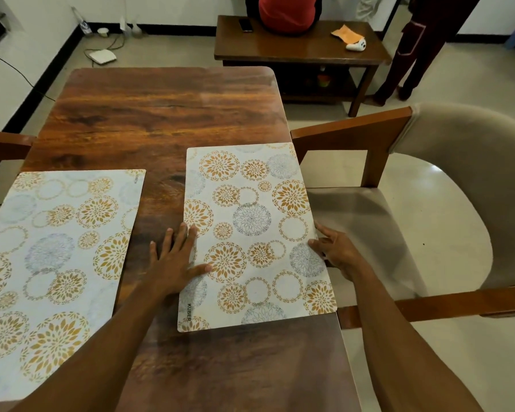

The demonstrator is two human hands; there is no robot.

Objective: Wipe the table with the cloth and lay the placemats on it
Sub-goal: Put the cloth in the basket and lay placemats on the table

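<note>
Head view, left to right: one placemat (51, 257) lies flat on the counter (161, 120), its near-left part cut off by the frame. Next, the left hand (173, 260) presses open-palmed on the left edge of the second mat (253, 233). The right hand (336, 251) pinches that mat's right edge, which overhangs the counter beside a chair (446, 179). Laying looks nearly done (only squaring up remains). No cloth shows near the hands, so wiping cannot be judged.
</note>
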